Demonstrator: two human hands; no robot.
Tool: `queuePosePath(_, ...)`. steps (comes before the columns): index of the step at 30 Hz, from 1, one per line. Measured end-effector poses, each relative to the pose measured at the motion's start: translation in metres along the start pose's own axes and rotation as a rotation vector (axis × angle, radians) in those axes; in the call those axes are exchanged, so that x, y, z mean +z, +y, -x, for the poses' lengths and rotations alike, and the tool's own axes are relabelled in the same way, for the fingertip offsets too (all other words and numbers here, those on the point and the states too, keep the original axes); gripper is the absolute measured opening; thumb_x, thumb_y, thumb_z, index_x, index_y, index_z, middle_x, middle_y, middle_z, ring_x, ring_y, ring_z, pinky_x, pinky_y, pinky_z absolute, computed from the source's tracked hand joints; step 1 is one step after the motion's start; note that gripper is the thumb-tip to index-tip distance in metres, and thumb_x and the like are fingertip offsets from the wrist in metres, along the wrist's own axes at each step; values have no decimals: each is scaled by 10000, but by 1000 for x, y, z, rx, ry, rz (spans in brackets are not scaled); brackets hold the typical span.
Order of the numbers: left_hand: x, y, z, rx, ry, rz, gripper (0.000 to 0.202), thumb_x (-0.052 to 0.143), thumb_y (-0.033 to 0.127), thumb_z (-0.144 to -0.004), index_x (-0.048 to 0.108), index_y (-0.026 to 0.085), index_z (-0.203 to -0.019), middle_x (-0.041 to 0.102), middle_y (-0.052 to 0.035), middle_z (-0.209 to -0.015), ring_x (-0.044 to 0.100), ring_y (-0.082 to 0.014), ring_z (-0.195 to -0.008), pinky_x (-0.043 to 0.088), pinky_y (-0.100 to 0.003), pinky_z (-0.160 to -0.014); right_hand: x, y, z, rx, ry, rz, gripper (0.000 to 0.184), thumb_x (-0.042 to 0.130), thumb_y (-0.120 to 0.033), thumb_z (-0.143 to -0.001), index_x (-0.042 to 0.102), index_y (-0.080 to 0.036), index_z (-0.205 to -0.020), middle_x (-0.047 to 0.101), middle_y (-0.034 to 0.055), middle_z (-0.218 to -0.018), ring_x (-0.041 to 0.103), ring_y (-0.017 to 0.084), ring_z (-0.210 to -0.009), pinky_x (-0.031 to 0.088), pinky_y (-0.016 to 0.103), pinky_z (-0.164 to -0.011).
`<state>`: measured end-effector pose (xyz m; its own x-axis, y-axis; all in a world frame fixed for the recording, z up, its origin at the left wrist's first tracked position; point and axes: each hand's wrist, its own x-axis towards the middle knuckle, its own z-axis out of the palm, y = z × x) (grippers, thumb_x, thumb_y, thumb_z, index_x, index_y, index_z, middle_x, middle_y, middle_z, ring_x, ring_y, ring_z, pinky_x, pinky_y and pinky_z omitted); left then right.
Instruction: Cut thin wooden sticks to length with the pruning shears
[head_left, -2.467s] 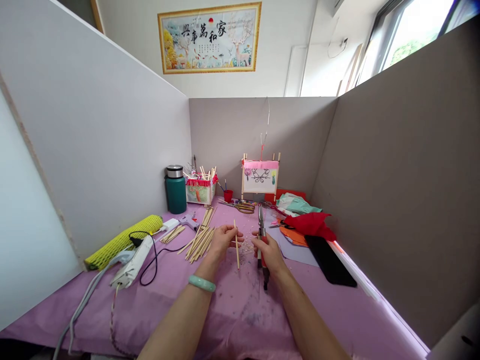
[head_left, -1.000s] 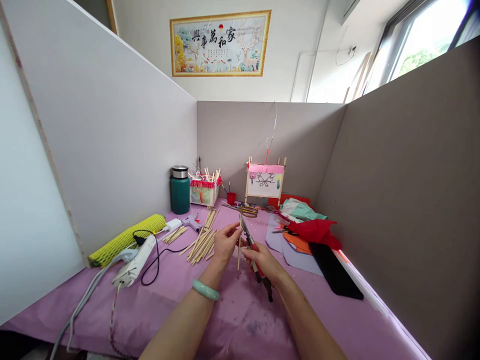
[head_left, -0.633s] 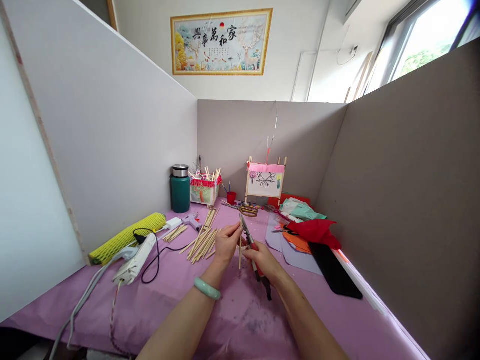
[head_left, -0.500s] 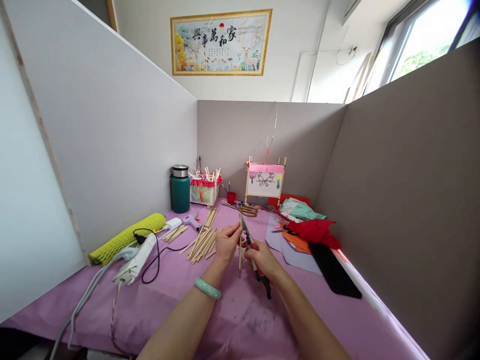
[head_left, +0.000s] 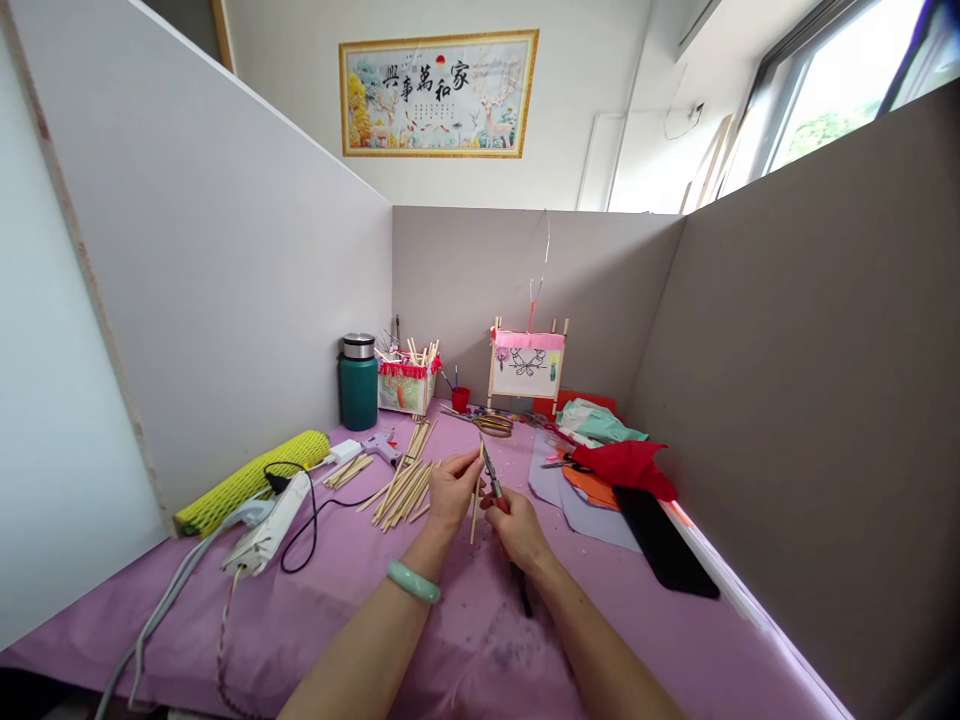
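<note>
My left hand (head_left: 452, 490) pinches a thin wooden stick (head_left: 474, 517) and holds it nearly upright above the purple table cover (head_left: 450, 640). My right hand (head_left: 517, 528) grips red-handled cutters (head_left: 494, 485). Their blades point up and left and meet the stick near its top, just beside my left fingertips. A green bangle (head_left: 413, 581) sits on my left wrist. A loose pile of similar sticks (head_left: 405, 480) lies just left of my left hand.
A power strip (head_left: 270, 520) with cables, a yellow foam net roll (head_left: 251, 478) and a glue gun (head_left: 381, 444) lie at left. At the back stand a green flask (head_left: 357, 381), a stick box (head_left: 405, 380) and a small lantern frame (head_left: 526, 362). Red cloth (head_left: 626, 462) and a black phone (head_left: 664, 540) lie at right.
The cutters, which stood apart from the stick 2.5 s ago, have swung left until their blades meet it near the top. Both hands drew together and have stayed together since.
</note>
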<state>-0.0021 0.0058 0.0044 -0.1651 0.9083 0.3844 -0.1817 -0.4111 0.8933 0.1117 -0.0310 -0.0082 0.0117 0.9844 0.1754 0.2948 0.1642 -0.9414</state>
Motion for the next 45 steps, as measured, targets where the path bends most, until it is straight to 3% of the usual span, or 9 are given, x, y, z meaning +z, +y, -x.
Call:
queuePosePath(7, -2, -2, -3, -167, -77, 201, 524, 743, 383, -660, 701, 105, -1102, 565, 42, -542, 473, -85, -448, 383, -230, -460, -11, -3, 4, 97, -129, -136, 347, 463, -350, -623, 540, -177, -914, 476, -59, -468, 435, 142, -387, 361, 264, -415)
queuePosePath(13, -8, 4, -2, -270, -204, 324, 591, 726, 365, -663, 645, 79, -1173, 478, 76, -507, 366, -48, -395, 270, -206, -400, -17, -7, 8, -37, -35, -75, 338, 501, -337, -669, 554, -190, -970, 492, -49, -595, 467, 142, -525, 400, 270, -528)
queuePosePath(15, -8, 5, -2, -280, -219, 343, 579, 720, 347, -667, 636, 81, -1174, 470, 81, -511, 341, -39, -385, 243, -202, -392, -19, -7, 9, -120, 56, 24, 318, 533, -289, -671, 567, -202, -975, 543, -17, -719, 503, 162, -662, 412, 285, -640)
queuePosePath(18, -7, 6, -1, -276, -221, 361, 540, 718, 343, -670, 637, 89, -1139, 451, 90, -506, 319, -32, -379, 212, -198, -382, -20, -6, 11, -240, 206, 398, 355, 540, -208, -691, 575, -189, -1043, 601, 61, -956, 535, 212, -878, 388, 310, -770)
queuePosePath(21, -6, 5, -2, -272, -224, 368, 453, 719, 353, -675, 647, 108, -1049, 434, 99, -493, 278, -25, -363, 174, -200, -370, -21, -4, 12, -250, 241, 742, 414, 542, -190, -723, 565, -163, -1135, 610, 111, -1049, 547, 256, -969, 367, 333, -804)
queuePosePath(27, -6, 3, -3, -265, -237, 357, 262, 711, 345, -684, 638, 137, -826, 419, 97, -463, 248, -21, -359, 141, -203, -372, -19, -4, 13, -226, 242, 883, 470, 551, -219, -755, 538, -156, -1221, 614, 118, -1101, 541, 273, -1038, 335, 335, -826)
queuePosePath(36, -7, 3, -4, -251, -209, 306, 215, 703, 328, -669, 584, 154, -626, 347, 99, -390, 233, -27, -358, 119, -218, -390, -19, -6, 13, -207, 166, 925, 402, 526, -177, -746, 559, -151, -1146, 628, 108, -1058, 561, 263, -999, 338, 318, -800)
queuePosePath(41, -8, -1, -5, -256, -198, 300, 178, 690, 299, -651, 631, 135, -685, 358, 100, -400, 226, -30, -360, 112, -226, -390, -18, -7, 11, -173, 139, 930, 257, 526, -169, -754, 575, -170, -1006, 651, 93, -1013, 595, 237, -945, 335, 290, -731)
queuePosePath(45, -8, 0, -5, -274, -172, 304, 282, 662, 264, -627, 668, 112, -863, 360, 116, -393, 206, -35, -355, 94, -226, -392, -16, -7, 11, -131, 136, 944, 188, 509, -170, -775, 577, -172, -950, 678, 99, -948, 632, 233, -830, 308, 296, -655)
